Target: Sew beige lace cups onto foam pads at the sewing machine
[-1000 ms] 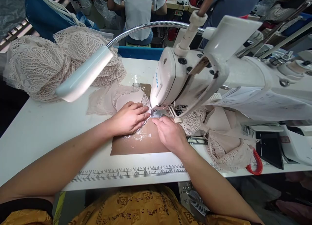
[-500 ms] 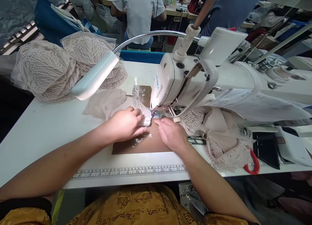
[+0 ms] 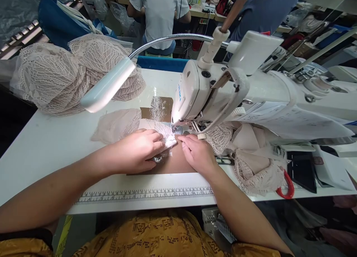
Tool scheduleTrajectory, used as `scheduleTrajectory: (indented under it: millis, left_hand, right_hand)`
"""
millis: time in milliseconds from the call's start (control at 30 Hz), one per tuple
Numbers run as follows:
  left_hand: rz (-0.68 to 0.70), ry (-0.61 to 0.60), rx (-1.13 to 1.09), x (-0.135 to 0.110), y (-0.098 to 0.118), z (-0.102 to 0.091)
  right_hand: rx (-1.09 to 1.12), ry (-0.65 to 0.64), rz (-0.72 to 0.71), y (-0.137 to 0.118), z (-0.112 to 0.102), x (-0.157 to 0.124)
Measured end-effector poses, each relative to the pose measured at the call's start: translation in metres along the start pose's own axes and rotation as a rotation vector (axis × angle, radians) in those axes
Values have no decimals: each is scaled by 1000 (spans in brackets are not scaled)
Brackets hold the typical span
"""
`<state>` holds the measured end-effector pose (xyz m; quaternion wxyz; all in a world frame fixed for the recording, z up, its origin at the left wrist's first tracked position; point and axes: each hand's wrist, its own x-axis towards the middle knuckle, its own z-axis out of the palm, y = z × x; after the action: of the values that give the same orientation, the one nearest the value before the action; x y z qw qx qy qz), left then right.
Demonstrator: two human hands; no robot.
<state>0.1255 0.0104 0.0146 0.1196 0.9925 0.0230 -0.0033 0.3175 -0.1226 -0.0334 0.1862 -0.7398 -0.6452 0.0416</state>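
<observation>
Lace cup [image 3: 167, 137] has slid nearer; left hand [image 3: 139, 151] and right hand [image 3: 197, 153] press it flat, gripping nothing.

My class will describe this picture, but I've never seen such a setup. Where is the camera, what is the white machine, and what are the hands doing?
The camera is worn on the person's head and looks down, so their own arms enter from below. The white machine is a sewing machine on a white table, with a bendy-necked lamp over it. The left hand presses flat on a beige lace piece; the right hand touches that piece's edge with its fingertips, beneath the machine's head. A pile of lace lies at far left and another heap at right. A ruler is printed along the table's near edge.
</observation>
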Motion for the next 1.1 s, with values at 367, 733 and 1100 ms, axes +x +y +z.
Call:
scheduleTrajectory:
  millis: [367,733,1100]
  left_hand:
    - [-271,-148,-897,11,-54,3]
    - [-210,-196,-913,8,-59,3]
    - [-47,27,-229,13,-18,8]
  right_hand:
    - [6,-15,-153,-4,5,-2]
    - [4,57,-250,-13,13,9]
    - [128,-91,-219,-9,0,-17]
